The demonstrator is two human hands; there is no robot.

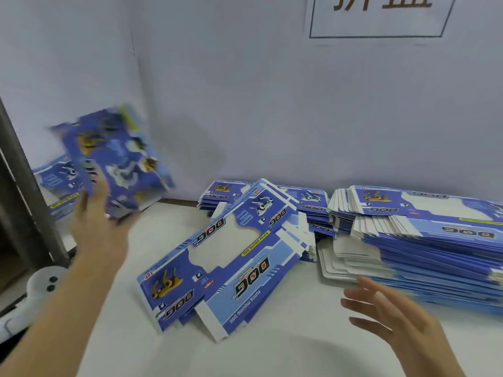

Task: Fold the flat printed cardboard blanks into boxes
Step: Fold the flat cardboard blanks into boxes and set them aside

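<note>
A folded blue printed box (119, 159) is blurred in the air at the upper left. My left hand (100, 213) reaches up to it, straight fingers lying against its lower left side and thumb under its bottom edge. A flat blue "DOG" blank (231, 262) lies in the middle of the table, its far end leaning on a low stack of blanks (313, 205). My right hand (394, 322) hovers open above the table at the lower right, fingers spread, holding nothing, just in front of a tall stack of blanks (435, 246).
More blue boxes (57, 183) lie at the far left behind the airborne one. A dark metal post (24, 180) runs down the left edge. A white device with two dark buttons (40, 287) sits at the lower left. A paper sign (381, 17) hangs on the wall.
</note>
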